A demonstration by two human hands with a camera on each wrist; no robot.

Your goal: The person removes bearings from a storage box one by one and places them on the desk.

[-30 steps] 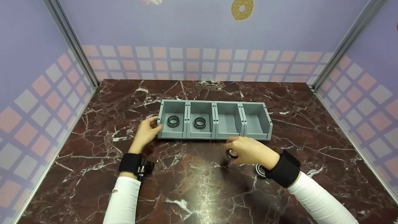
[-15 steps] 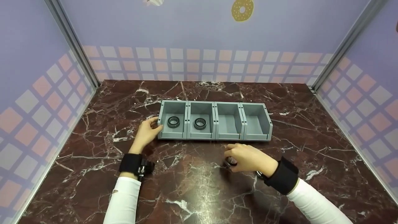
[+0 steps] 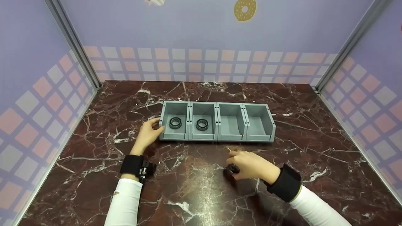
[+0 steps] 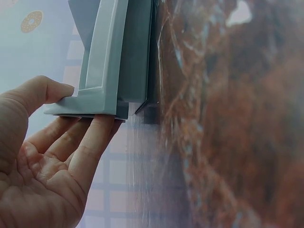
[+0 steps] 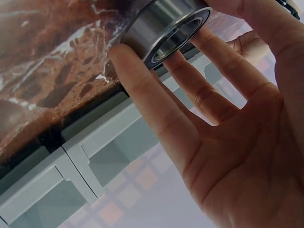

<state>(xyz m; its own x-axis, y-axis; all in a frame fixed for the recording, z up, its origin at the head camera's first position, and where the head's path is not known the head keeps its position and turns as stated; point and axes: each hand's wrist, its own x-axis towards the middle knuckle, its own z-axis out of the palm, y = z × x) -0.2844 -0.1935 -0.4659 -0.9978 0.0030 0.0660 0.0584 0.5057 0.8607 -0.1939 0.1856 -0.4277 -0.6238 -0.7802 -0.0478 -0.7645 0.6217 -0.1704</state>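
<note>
A row of joined grey storage bins point(image 3: 230, 137) stands on the dark red marbled table. My left hand point(image 3: 147, 135) pinches the row's left side wall, thumb inside and fingers outside, as the left wrist view shows. One bearing point(image 3: 175, 127) lies flat in the leftmost bin, and another bearing point(image 3: 202, 128) in the bin beside it. In front of the bins, my right hand point(image 3: 252, 164) holds a steel ball bearing point(image 5: 161, 28) by its outer ring between thumb and fingers, tilted, close over the table.
The two bins on the right, including the end bin point(image 3: 258, 125), hold nothing visible. Purple panels with pink and white squares, such as the back wall point(image 3: 201, 37), enclose the table point(image 3: 188, 188) at the back and sides.
My right hand has moved toward the table's front, away from the bins and lower, carrying the bearing. A loose bearing seen earlier by the right wrist is now hidden. The left hand stays put.
</note>
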